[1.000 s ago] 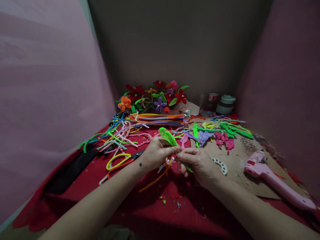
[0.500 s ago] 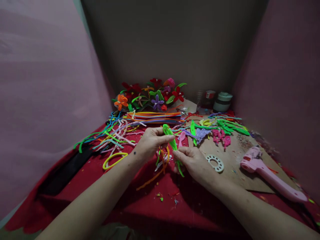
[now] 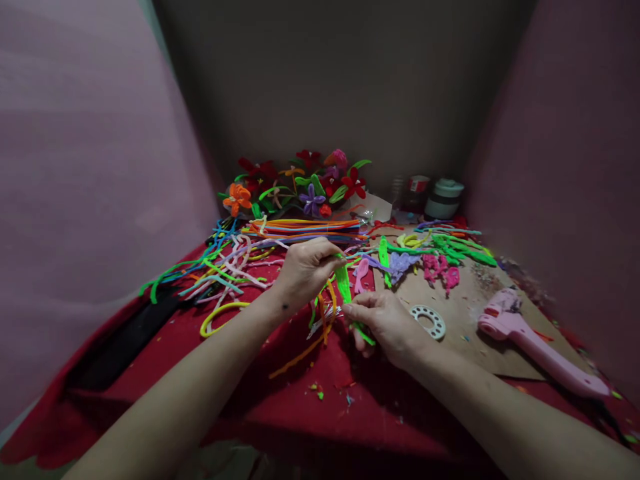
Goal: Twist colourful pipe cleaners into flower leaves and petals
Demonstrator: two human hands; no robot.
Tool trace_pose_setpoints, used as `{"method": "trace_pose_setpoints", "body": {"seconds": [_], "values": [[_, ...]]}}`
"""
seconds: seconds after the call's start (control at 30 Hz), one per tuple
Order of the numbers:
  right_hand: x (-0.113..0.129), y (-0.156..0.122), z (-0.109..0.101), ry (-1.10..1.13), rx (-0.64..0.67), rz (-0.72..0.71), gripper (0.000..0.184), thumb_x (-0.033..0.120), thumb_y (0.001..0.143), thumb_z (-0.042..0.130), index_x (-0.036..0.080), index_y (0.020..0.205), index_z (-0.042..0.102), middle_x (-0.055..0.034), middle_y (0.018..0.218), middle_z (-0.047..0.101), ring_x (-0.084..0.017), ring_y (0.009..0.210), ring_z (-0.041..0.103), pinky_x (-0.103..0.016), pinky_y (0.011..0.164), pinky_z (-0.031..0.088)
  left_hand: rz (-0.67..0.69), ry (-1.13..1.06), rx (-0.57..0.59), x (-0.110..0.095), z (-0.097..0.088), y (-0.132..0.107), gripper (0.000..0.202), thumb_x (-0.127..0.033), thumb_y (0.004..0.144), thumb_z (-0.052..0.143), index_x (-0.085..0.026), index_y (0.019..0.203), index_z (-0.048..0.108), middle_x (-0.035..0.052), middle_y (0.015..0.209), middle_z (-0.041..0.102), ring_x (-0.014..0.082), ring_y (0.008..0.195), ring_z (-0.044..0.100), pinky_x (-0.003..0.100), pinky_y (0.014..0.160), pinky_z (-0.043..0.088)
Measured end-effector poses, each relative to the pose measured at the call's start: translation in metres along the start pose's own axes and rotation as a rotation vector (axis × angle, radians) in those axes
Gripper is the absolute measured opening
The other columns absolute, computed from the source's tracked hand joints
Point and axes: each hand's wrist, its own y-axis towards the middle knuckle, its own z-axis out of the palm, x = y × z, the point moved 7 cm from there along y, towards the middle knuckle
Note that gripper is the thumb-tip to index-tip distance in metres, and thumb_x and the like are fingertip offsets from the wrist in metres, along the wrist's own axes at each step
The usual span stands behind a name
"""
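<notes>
A bright green pipe-cleaner leaf (image 3: 343,283) stretches between my two hands above the red cloth. My left hand (image 3: 313,263) pinches its top end between thumb and fingers. Lower down, my right hand (image 3: 383,323) grips the narrow bottom end, and a short green tail pokes out beneath the fingers. Orange pipe cleaners (image 3: 300,358) lie on the cloth below my left hand, beside a small bundle of white stamens or threads (image 3: 317,323). Just beyond my right hand are a pink petal-shaped piece (image 3: 361,273) and another green leaf (image 3: 384,257).
A pink glue gun (image 3: 535,343) and a pale ring with holes (image 3: 431,322) rest on the brown board (image 3: 465,353). Loose pipe cleaners (image 3: 220,267) spread at left. Behind stand pipe-cleaner flowers (image 3: 311,200) and a lidded jar (image 3: 444,200).
My left hand has shifted up to the leaf's tip, and its fingers now cover that end. The leaf hangs straighter between my hands. The whole view has shifted slightly.
</notes>
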Motion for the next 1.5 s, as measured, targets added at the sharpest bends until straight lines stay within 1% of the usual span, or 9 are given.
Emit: {"method": "trace_pose_setpoints", "body": {"seconds": [0.1,0.23,0.43,0.6,0.7,0.8,0.93,1.23,1.5], "values": [[0.004,0.001,-0.005,-0.002,-0.033,-0.081,0.026,0.036,0.071,0.056,0.017,0.056,0.05,0.0037,0.033,0.051,-0.007,0.025,0.039,-0.018,0.03,0.031,-0.25,-0.23,0.076,0.021,0.013,-0.005,0.023,-0.034,0.069,0.063,-0.013,0.079,0.064,-0.0008,0.059,0.055,0.0084,0.047,0.044,0.021,0.046,0.033],[0.008,0.001,-0.01,-0.074,-0.093,-0.16,0.024,0.035,0.074,0.053,0.016,0.058,0.051,0.0043,0.033,0.05,-0.007,0.027,0.04,-0.017,0.031,0.03,-0.46,-0.337,0.311,0.034,0.038,-0.024,0.033,-0.043,0.069,0.062,-0.011,0.062,0.059,-0.0028,0.047,0.045,0.0063,0.04,0.035,0.021,0.04,0.025],[0.004,0.005,-0.007,-0.001,-0.066,-0.105,0.025,0.039,0.073,0.053,0.017,0.061,0.048,0.0035,0.036,0.052,-0.007,0.028,0.041,-0.018,0.032,0.031,-0.27,-0.256,0.18,0.017,0.035,-0.022,0.027,-0.034,0.063,0.068,-0.012,0.051,0.057,-0.005,0.049,0.044,0.0063,0.049,0.036,0.02,0.049,0.03],[0.012,0.002,-0.005,-0.071,-0.028,-0.208,0.026,0.034,0.076,0.054,0.017,0.058,0.047,0.003,0.043,0.053,-0.006,0.036,0.041,-0.019,0.04,0.033,-0.307,-0.394,0.141,0.02,0.027,-0.021,0.019,-0.029,0.063,0.07,-0.012,0.06,0.062,-0.0041,0.052,0.048,0.0061,0.049,0.038,0.021,0.049,0.032],[0.027,-0.009,-0.013,-0.361,-0.182,-0.433,0.023,0.028,0.08,0.052,0.016,0.061,0.054,0.0015,0.051,0.054,-0.008,0.046,0.045,-0.021,0.047,0.035,-0.29,-0.565,0.192,0.021,0.021,-0.02,0.02,-0.024,0.062,0.071,-0.012,0.076,0.065,-0.0016,0.062,0.055,0.0058,0.048,0.041,0.02,0.047,0.032],[0.051,-0.03,-0.017,-0.675,-0.395,-0.793,0.017,0.024,0.083,0.05,0.018,0.073,0.062,-0.0028,0.068,0.061,-0.013,0.066,0.055,-0.025,0.063,0.042,-0.263,-0.654,0.2,0.024,0.013,-0.018,0.041,-0.019,0.058,0.072,-0.016,0.098,0.063,0.0,0.075,0.06,0.0067,0.052,0.047,0.02,0.049,0.036],[0.067,-0.05,-0.016,-0.831,-0.528,-1.111,0.014,0.018,0.082,0.052,0.021,0.083,0.065,-0.0066,0.09,0.066,-0.017,0.085,0.059,-0.03,0.077,0.044,-0.296,-0.518,0.317,0.031,0.017,-0.02,0.026,-0.02,0.059,0.071,-0.011,0.084,0.067,0.0011,0.065,0.06,0.0084,0.052,0.048,0.021,0.052,0.037],[0.061,-0.04,-0.018,-0.873,-0.538,-0.987,0.016,0.02,0.083,0.051,0.018,0.07,0.061,-0.0029,0.062,0.057,-0.014,0.062,0.051,-0.026,0.06,0.039,-0.326,-0.605,0.327,0.026,0.025,-0.028,0.021,-0.023,0.064,0.071,-0.012,0.081,0.069,0.002,0.07,0.062,0.0067,0.054,0.046,0.021,0.053,0.035],[0.054,-0.036,-0.011,-0.894,-0.465,-0.924,0.021,0.016,0.083,0.047,0.018,0.063,0.054,-0.0025,0.06,0.052,-0.013,0.061,0.046,-0.025,0.059,0.036,-0.541,-0.776,0.151,0.032,0.041,-0.04,0.031,-0.033,0.065,0.07,-0.011,0.051,0.052,-0.0038,0.041,0.044,0.0028,0.034,0.033,0.019,0.037,0.02]]}}
